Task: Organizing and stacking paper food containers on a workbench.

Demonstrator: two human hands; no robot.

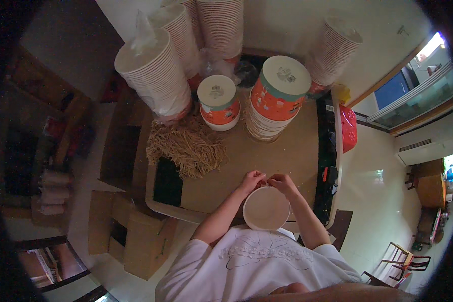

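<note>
A white paper bucket (267, 209) stands at the near edge of the table, against my shirt, its round opening facing up. At its far rim my left hand (253, 181) and my right hand (283, 185) are close together, fingers pinched. Whatever lies between the fingertips is too small to make out. Farther off are a short orange-and-white paper bucket (219, 114) and a taller stack of such buckets (277, 103), both upside down. To their left a heap of tan paper cords (186, 147) spreads over the cardboard.
Tall plastic-wrapped stacks of white buckets (156, 75) line the back, with another stack (333, 53) at the back right. Brown cardboard (287, 156) covers the table. A red basket (348, 128) stands past the right edge. Open cardboard boxes (136, 236) sit on the floor at left.
</note>
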